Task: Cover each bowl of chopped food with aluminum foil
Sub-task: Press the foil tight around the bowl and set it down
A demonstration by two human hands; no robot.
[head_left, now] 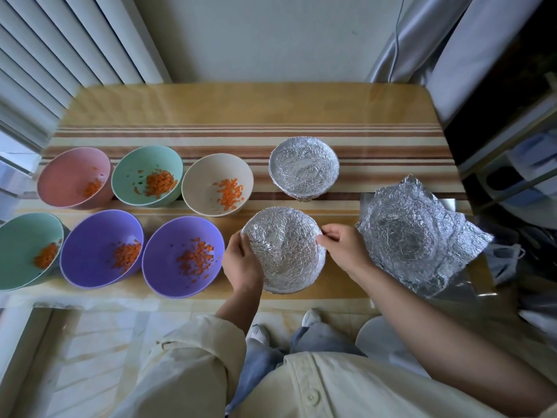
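A foil-covered bowl (284,251) stands near the table's front edge. My left hand (241,262) grips its left rim, and my right hand (342,247) pinches the foil at its right rim. Behind it sits a second foil-covered bowl (303,169). To the right lies a stack of crumpled foil sheets (419,236), moulded into a bowl shape. Several uncovered bowls hold chopped orange pieces: a pink one (67,179), a green one (141,173), a beige one (205,185), another green one (18,248) and two purple ones (90,245) (168,254).
The striped table (241,116) has bare cloth at the back. A radiator stands at the left and a curtain at the right. Dark shelving and a bag crowd the right edge. A white stool (382,336) is below the table's front right.
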